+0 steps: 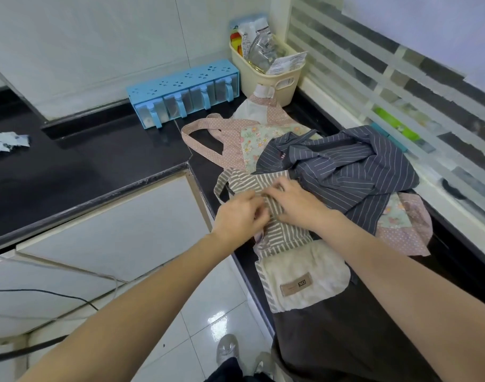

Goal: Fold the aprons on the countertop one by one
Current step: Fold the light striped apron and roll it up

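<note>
1. Nearest the camera, two bare forearms reach forward over the black counter point(103, 161) and meet at the striped bib of a brown-and-white striped apron point(277, 232).
2. On that bib, the left hand point(240, 213) has its fingers curled into the striped cloth — pinching a fold of it.
3. Just beside it, the right hand point(299, 204) lies on the same cloth with bent fingers that press and gather the fabric.
4. Below the bib, the striped apron shows a cream pocket with a small brown label point(297, 285), and its dark skirt hangs over the counter edge.
5. Behind the hands, a crumpled navy pinstriped apron point(354, 166) lies on top of a pink dotted floral apron point(249, 139).
6. Farther back stand a blue spice rack point(180, 89) and a cream basket point(266, 78) — both near the wall.
</note>
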Demonstrator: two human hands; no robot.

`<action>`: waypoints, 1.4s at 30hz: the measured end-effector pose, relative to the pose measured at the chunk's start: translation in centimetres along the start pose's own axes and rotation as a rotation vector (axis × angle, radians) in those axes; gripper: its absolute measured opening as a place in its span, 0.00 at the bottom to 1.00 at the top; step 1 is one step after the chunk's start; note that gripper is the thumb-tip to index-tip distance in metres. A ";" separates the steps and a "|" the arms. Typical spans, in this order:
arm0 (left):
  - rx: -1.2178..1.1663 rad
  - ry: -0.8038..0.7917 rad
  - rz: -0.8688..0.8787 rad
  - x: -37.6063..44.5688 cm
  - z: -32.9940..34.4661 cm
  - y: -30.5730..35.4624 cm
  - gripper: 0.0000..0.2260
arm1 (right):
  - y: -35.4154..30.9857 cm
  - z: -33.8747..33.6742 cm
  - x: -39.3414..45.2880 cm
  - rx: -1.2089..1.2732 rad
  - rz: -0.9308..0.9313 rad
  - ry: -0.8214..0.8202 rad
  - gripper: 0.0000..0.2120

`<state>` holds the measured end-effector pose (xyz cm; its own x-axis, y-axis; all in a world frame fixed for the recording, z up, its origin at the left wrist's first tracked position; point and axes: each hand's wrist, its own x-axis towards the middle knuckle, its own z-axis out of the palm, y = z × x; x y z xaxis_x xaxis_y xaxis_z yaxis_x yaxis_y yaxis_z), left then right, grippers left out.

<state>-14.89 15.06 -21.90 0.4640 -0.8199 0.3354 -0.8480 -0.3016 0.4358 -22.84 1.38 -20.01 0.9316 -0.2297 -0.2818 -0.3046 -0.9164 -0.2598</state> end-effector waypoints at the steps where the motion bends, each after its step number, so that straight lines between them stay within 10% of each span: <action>1: -0.080 -0.028 -0.215 0.6 -0.1 -0.3 0.12 | -0.3 0.5 0.1 -0.021 -0.021 -0.015 0.32; 4: -0.256 -0.207 -0.824 1.5 0.6 -2.8 0.16 | -0.3 1.2 0.6 -0.013 -0.015 -0.094 0.32; 8: -0.557 -0.229 -1.032 2.4 1.0 -5.1 0.14 | 0.0 0.2 1.0 0.216 0.120 0.082 0.23; 15: -0.321 -0.336 -0.722 2.4 0.6 -6.4 0.19 | -1.8 -2.5 5.2 0.338 0.184 0.103 0.23; 20: -0.654 -0.667 -0.600 1.6 0.3 -7.5 0.34 | -4.4 -1.8 7.9 0.369 0.340 -0.116 0.35; 26: 0.174 -0.833 -0.197 1.3 0.3 -6.8 0.27 | -4.0 -1.1 7.7 0.525 0.385 -0.108 0.21; 30: 0.339 -0.640 0.044 4.2 -2.9 -7.2 0.09 | -1.5 -2.9 6.2 0.980 0.430 -0.087 0.16; 35: 0.481 0.022 0.483 8.3 -6.2 -8.2 0.08 | 1.3 -3.8 3.6 1.348 0.435 -0.099 0.17; 42: 0.803 -0.084 0.462 12.8 -6.3 -6.0 0.17 | 1.5 -5.4 2.0 1.345 0.522 0.018 0.14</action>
<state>-2.29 9.44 -14.96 0.0427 -0.9656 0.2564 -0.8816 -0.1571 -0.4450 -20.38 -2.19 -15.92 0.6565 -0.4493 -0.6059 -0.5481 0.2677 -0.7924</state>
